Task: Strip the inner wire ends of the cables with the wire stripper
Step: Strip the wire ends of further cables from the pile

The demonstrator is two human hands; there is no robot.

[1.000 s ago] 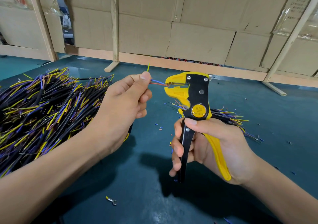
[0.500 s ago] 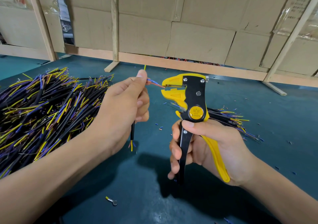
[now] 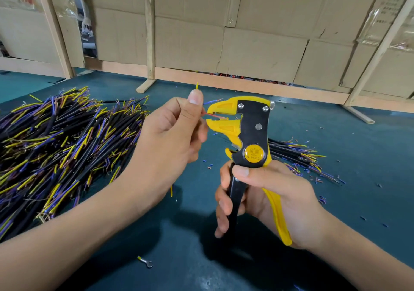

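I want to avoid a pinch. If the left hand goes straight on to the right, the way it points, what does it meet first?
Most likely the yellow nose of the wire stripper: the left hand pinches the red wire that already lies in its mouth. Depth is uncertain.

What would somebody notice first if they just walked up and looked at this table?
Probably the yellow and black wire stripper, held upright in the right hand at the middle, with a thin red wire poking into its mouth from the left hand. Next, the huge pile of black cables with yellow and blue ends covering the left of the green table.
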